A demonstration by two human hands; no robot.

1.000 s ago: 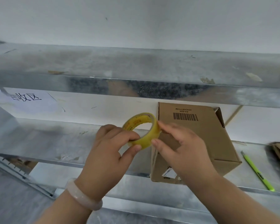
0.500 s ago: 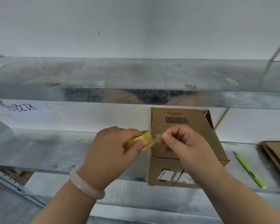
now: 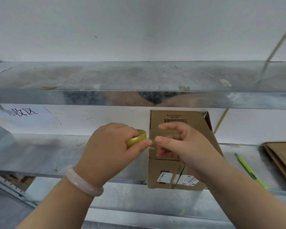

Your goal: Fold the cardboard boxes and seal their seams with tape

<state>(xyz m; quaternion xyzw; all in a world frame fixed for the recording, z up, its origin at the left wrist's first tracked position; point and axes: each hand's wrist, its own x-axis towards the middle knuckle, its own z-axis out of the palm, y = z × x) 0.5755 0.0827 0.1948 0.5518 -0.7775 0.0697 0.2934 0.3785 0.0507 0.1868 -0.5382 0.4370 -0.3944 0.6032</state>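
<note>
A folded brown cardboard box (image 3: 195,119) with a barcode on top stands on the metal shelf (image 3: 40,152). Just left of the box, my left hand (image 3: 112,149) grips a yellowish roll of clear tape (image 3: 136,139). My right hand (image 3: 180,146) pinches the free end of the tape and holds a short clear strip stretched from the roll over the box's near top edge. The right hand hides part of the box top.
A green pen-like tool (image 3: 251,172) lies on the shelf right of the box. Flat cardboard sheets (image 3: 282,161) are stacked at the far right. An upper metal shelf (image 3: 139,80) runs across just above. A paper sign (image 3: 21,113) hangs at the back left.
The roll has turned on edge in my left hand, and my right hand has peeled the tape end and pulled a short strip rightward over the box.
</note>
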